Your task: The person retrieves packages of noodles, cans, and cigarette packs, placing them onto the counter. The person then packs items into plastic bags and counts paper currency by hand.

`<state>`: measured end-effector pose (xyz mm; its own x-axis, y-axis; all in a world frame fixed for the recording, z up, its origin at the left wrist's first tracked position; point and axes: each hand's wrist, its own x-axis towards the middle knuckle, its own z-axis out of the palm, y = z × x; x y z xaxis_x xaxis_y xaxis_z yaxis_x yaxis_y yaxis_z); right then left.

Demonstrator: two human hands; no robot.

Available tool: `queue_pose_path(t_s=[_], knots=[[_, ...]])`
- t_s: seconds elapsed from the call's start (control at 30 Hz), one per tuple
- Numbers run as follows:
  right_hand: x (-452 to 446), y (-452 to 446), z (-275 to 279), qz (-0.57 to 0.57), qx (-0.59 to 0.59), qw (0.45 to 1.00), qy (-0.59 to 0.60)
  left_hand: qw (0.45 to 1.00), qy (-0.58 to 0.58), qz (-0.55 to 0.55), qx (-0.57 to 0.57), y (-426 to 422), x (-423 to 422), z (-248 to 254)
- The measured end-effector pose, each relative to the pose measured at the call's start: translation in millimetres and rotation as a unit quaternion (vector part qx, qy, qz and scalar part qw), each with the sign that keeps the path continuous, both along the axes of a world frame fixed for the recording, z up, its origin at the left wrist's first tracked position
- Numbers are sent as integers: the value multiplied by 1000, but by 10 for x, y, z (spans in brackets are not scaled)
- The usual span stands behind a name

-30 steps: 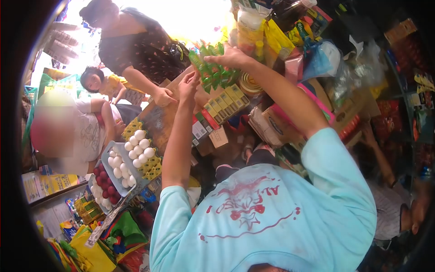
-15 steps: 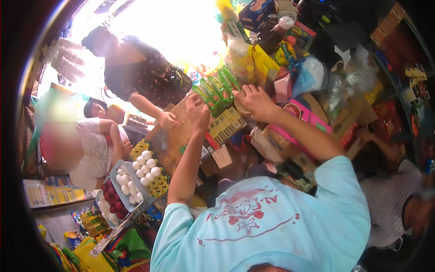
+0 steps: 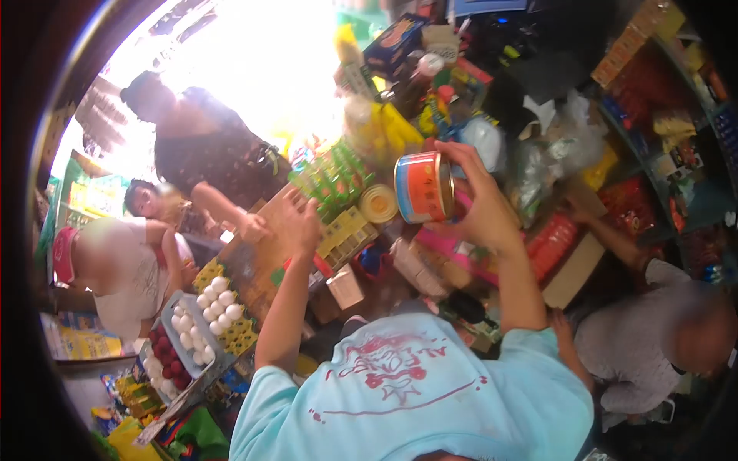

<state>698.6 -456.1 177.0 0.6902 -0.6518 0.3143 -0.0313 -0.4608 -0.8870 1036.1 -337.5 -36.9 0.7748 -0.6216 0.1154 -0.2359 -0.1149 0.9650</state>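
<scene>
My right hand [image 3: 480, 201] is wrapped round a tin can [image 3: 423, 187] with an orange and blue label, lifted above the counter. My left hand [image 3: 300, 223] hovers over the wooden counter [image 3: 265, 280], its fingers slightly bent and apart, with nothing seen in it. Green packets [image 3: 332, 180] lie just beyond my left hand. Between my hands are a row of small yellow boxes [image 3: 346, 237] and a round, pale-topped container [image 3: 378, 203].
Trays of white eggs [image 3: 219, 305] and dark red eggs [image 3: 167, 357] stand at the left. People stand across the counter; another person [image 3: 634, 334] is at the right. Plastic bags [image 3: 550, 165] and a pink tray [image 3: 453, 250] lie right of centre.
My right hand has left the green packets, reached to the round tins and lifted one can. My left hand has come off the packets. The view has shifted.
</scene>
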Motion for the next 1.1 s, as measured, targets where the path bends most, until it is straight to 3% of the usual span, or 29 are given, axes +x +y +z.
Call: queue_pose_path(t_s=[0.07, 0.1, 0.23, 0.33, 0.37, 0.47, 0.53, 0.63, 0.73, 0.83, 1.0, 1.1], knots=[[-222, -36, 83, -37, -48, 995, -82, 998, 57, -13, 14, 44, -85, 220], [-329, -58, 116, -55, -71, 988, -125, 998, 59, -16, 3, 38, -7, 99], [-663, -180, 264, -168, -328, 923, -108, 999, 48, -14, 8, 22, 190, -79], [-859, -505, 243, -187, -559, 801, -102, 998, 53, -24, 20, -13, 156, 21], [-907, -581, 278, -184, -589, 780, -107, 998, -4, -37, 59, -24, 91, 79], [-993, -732, 287, -198, -538, 809, -129, 975, -157, -57, 147, -105, -281, 426], [-962, -826, 247, -207, -393, 874, -195, 954, -234, -56, 177, -145, -337, 483], [-813, -877, 242, -216, -117, 930, -273, 960, -209, -52, 179, -150, -267, 411], [-844, -1206, 170, -169, 13, 926, -338, 961, -212, -61, 166, -155, -198, 274], [-962, -1462, 137, -136, 58, 937, -316, 960, -200, -56, 188, -101, -286, 406], [-1199, -1928, 397, 31, 58, 976, -206, 962, -184, -50, 195, -59, -227, 410], [-1285, -2303, 465, 109, 90, 975, -173, 949, -233, -42, 208, -75, -255, 498]])
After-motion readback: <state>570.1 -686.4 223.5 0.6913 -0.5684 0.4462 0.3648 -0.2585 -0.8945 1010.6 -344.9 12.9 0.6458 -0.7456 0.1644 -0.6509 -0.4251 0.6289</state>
